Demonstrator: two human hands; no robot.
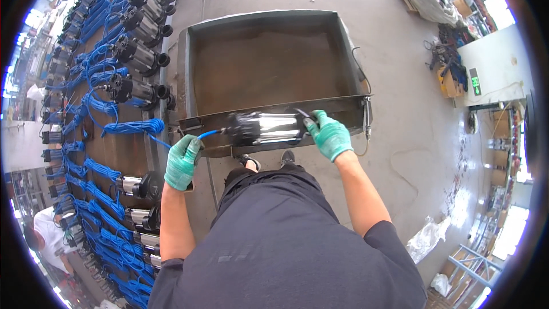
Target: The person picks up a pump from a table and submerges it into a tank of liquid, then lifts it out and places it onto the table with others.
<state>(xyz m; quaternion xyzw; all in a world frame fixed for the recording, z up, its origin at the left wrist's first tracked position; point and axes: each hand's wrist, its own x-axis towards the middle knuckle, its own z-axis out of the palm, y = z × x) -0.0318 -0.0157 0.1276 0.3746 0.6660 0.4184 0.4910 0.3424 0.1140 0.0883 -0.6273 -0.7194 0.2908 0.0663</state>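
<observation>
A submersible pump (274, 128) with a shiny steel body and black ends lies sideways in front of me, above the near ledge of a metal tank (351, 51). My right hand (330, 137), in a green glove, is closed on the pump's right end. From its left end a blue cable (209, 133) runs to my left hand (184, 163), also gloved in green. The left fingers are closed around that cable near the pump. More of the cable leads left to a tied blue coil (134, 127) on the bench. The pump is slightly blurred.
Brown liquid fills the tank. Along my left stretches a long bench (127, 157) with rows of similar pumps (137, 90) and blue cable coils. A co-worker (51, 237) is at the far left. A hose (361, 71) hangs on the tank's right side; plastic sheeting (429, 239) lies on the floor.
</observation>
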